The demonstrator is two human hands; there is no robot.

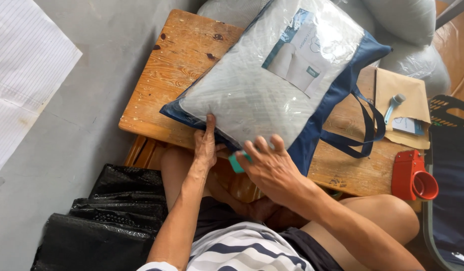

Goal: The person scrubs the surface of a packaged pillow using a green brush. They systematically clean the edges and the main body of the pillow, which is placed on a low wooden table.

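Head view looks down on a low wooden table where a white pillow lies packed in a clear plastic bag with navy blue edging and blue carry straps trailing toward 3 o'clock. A printed card insert shows through the plastic near 12 o'clock.

At the pillow's 6 o'clock edge, the left hand presses flat with fingers stretched forward along the bag's blue border, gripping nothing that I can make out. Just beside it at 3 o'clock, the right hand is curled around a small teal tool, its fingertips resting on the plastic at the same edge.

By my judgement the pillow is already fully inside the bag and the card is in place; what seems left is the closing of the near edge, where both hands are working. Whether that edge is partly shut cannot be told, since the hands cover it.

At 3 o'clock of the pillow lies a brown envelope with a second teal tool on it, and at 4 o'clock sits a red tape dispenser. More bagged pillows are stacked at 1 o'clock.
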